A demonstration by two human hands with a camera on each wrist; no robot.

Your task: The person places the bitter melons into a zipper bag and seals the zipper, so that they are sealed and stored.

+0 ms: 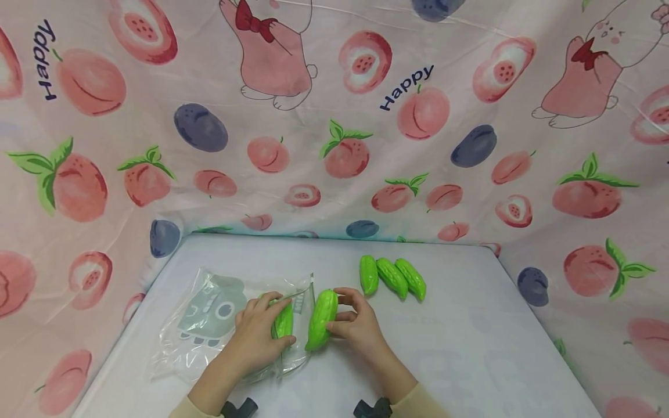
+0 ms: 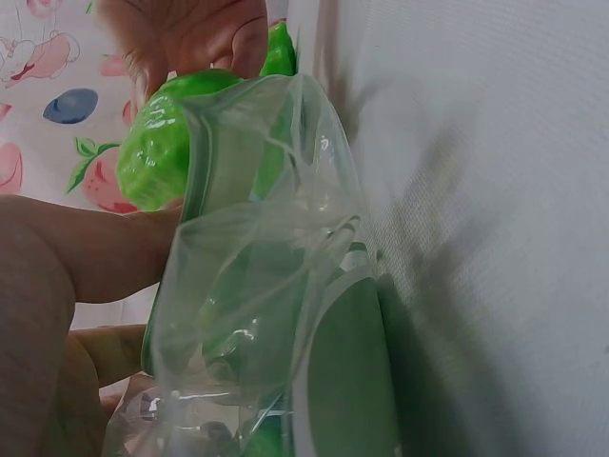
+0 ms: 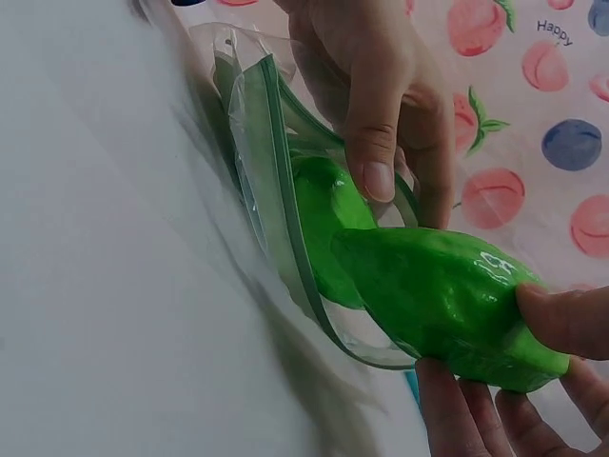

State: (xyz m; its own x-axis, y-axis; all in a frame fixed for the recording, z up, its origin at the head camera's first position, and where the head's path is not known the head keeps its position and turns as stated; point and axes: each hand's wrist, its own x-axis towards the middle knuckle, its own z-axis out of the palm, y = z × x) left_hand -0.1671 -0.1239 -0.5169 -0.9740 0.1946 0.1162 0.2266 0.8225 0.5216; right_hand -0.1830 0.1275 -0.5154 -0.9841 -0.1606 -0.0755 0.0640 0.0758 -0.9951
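Observation:
My right hand grips a glossy green bitter melon between thumb and fingers, just right of the bag's mouth. In the right wrist view, the narrow tip of this bitter melon overlaps the open mouth. The clear zip bag, with a grey-green cartoon print, lies on the table, its green-edged mouth facing right. At that mouth my left hand holds the rim, thumb on one side and fingers on the other. Inside the bag, another bitter melon shows behind the held one.
Three more green bitter melons lie side by side towards the back of the white table. A cloth with peach and rabbit prints hangs behind the table and at both sides.

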